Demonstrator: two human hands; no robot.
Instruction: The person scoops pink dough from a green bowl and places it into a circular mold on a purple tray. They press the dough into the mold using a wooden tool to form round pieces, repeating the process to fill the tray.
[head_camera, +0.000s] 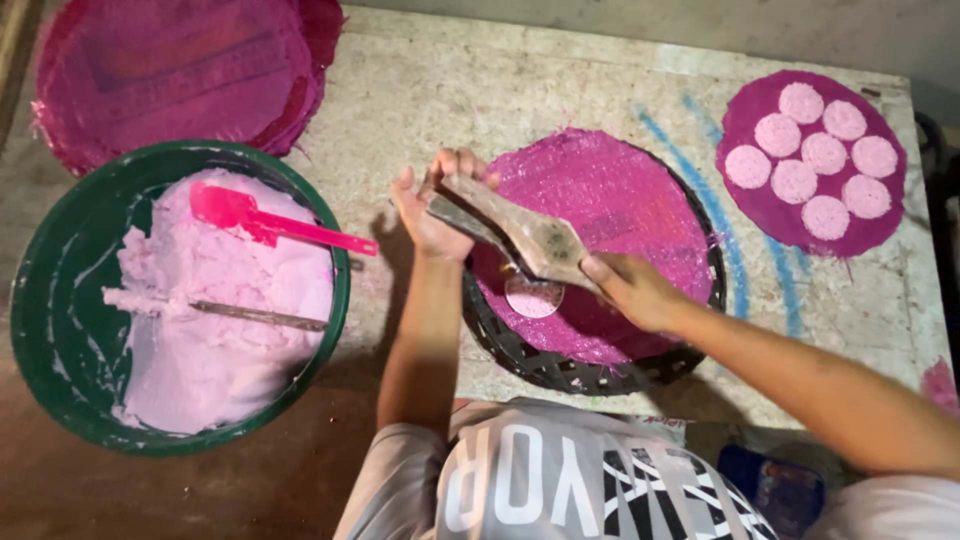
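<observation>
The person is standing over a worn stone table (480, 90), holding a long wooden paddle (520, 232) across a round basket tray (560, 368) covered with a bright pink cloth (620, 200). The left hand (432, 210) is wrapping its fingers around the narrow handle end, up and to the left. The right hand (630, 288) is closing on the broad end, down and to the right, so the paddle's long axis is running on a slant from upper left to lower right, right over the near left part of the cloth. Both hands are gripping the paddle firmly; neither is open.

Just under the broad end, a small pale pink disc (533, 297) is lying flat on the cloth. It is sitting directly below the paddle, closer to the right hand than to the left, almost touching the right fingertips as seen from above. I cannot tell whether the paddle is touching the disc or hanging just above it.

Off to the left, well apart from the hands, a green basin (40, 300) is holding a mound of pale pink dough (220, 340), with a pink spatula (270, 225) and a thin stick (260, 317) lying on it. At the far right, a dark pink mat (740, 215) is carrying seven finished pale discs (822, 153) set close together. Another stack of pink cloths (170, 70) is lying at the top left.
</observation>
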